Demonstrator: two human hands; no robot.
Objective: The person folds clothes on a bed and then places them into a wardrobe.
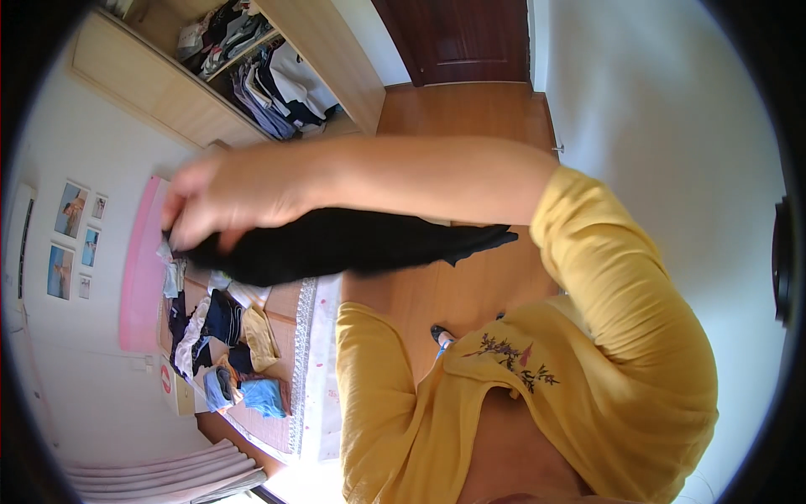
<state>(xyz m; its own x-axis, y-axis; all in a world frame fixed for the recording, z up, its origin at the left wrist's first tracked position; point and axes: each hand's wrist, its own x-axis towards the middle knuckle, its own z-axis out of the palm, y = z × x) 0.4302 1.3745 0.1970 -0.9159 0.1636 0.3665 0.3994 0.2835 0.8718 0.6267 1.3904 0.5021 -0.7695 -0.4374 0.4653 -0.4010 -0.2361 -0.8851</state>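
My right arm (403,176) reaches across to the left, bare below its yellow sleeve. At its end my right hand (201,202), blurred by motion, is closed on one end of a black garment (311,248). The garment streams out to the right beneath the forearm, its narrow far end in the air. What kind of garment it is I cannot make out. My left hand does not show; only yellow cloth (374,378) is visible on that side. Below the black garment, a pile of clothes (222,323) lies on the bed, with folded blue cloth (267,396) at its near end.
The bed (323,361) has a pale patterned edge and a pink headboard (143,260). An open wardrobe (323,50) with hanging clothes (277,88) stands at the back left. A dark door (470,38) is at the far end, a white wall (663,101) on the right.
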